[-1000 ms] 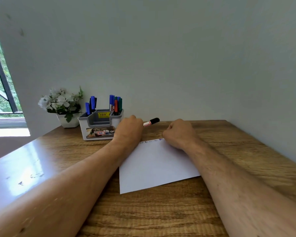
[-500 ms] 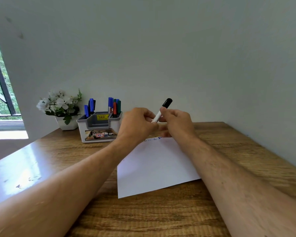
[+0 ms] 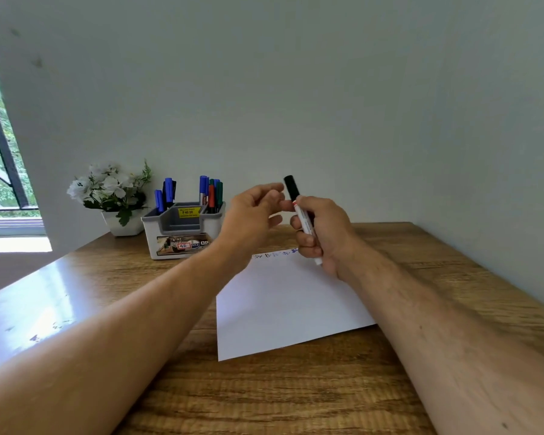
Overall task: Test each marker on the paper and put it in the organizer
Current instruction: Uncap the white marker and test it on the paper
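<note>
My right hand [image 3: 324, 233] grips a white marker [image 3: 302, 216] with a black cap, held upright above the far edge of the paper, cap on and pointing up. My left hand [image 3: 252, 211] hovers just left of the cap with relaxed, slightly curled fingers; whether a fingertip touches the cap is unclear. The white paper [image 3: 283, 302] lies on the wooden desk with several small scribbles along its far edge. The grey-and-white organizer [image 3: 182, 227] stands at the back left of the paper, with several blue, red and green markers upright in it.
A white pot of white flowers [image 3: 113, 196] stands left of the organizer against the wall. A window is at the far left. The wall closes in on the desk's [image 3: 296, 397] right side and back.
The marker was lifted off the desk by my left hand, passed into my right hand, and now stands upright in my right fist. My left hand has let go and opened beside the cap.
</note>
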Demonstrator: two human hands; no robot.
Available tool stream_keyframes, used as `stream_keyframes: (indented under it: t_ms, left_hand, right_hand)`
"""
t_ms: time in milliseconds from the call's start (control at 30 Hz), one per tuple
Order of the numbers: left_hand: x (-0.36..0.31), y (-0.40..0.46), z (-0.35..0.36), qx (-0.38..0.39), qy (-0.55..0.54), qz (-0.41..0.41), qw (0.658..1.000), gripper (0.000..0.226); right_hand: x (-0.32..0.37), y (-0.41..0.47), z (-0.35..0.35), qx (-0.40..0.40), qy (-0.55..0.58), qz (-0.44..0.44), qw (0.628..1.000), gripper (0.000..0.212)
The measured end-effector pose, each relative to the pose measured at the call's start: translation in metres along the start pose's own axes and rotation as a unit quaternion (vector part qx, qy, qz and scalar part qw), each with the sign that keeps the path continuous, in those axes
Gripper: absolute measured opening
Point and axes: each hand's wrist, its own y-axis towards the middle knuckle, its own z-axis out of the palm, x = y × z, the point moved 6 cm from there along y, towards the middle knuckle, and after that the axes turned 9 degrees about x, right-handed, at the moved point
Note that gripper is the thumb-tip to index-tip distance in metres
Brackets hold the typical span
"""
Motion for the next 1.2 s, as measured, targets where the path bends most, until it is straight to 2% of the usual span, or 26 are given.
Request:
stream_keyframes:
  t_ms: [133, 467, 733, 867, 1100, 1200]
  left_hand:
    - [0.000, -0.002, -0.003, 0.045, -0.146, -0.012, 0.988, 0.025]
    - [-0.001, -0.001, -0.009, 0.052, -0.237, -0.016, 0.970, 0.023]
    - [0.003, 0.001, -0.011, 0.037, -0.242, -0.012, 0.970, 0.024]
    - [0.001, 0.004, -0.015, 0.024, -0.257, -0.005, 0.966, 0.022]
    - [0.006, 0.007, -0.025, -0.021, -0.202, -0.016, 0.979, 0.022]
    - [0.009, 0.007, -0.023, -0.014, -0.146, -0.037, 0.989, 0.020]
  right_hand:
    - [-0.003, -0.002, 0.013, 0.056, -0.041, 0.018, 0.997, 0.036]
    - [-0.002, -0.006, 0.021, 0.072, -0.097, 0.039, 0.992, 0.040]
    - [0.004, -0.007, 0.020, 0.052, -0.142, 0.046, 0.988, 0.042]
    - [0.005, -0.008, 0.017, 0.036, -0.177, 0.049, 0.982, 0.050]
    - [0.000, -0.005, 0.002, -0.008, -0.098, 0.021, 0.995, 0.052]
    - [0.000, -0.003, -0.010, -0.042, -0.064, 0.004, 0.997, 0.040]
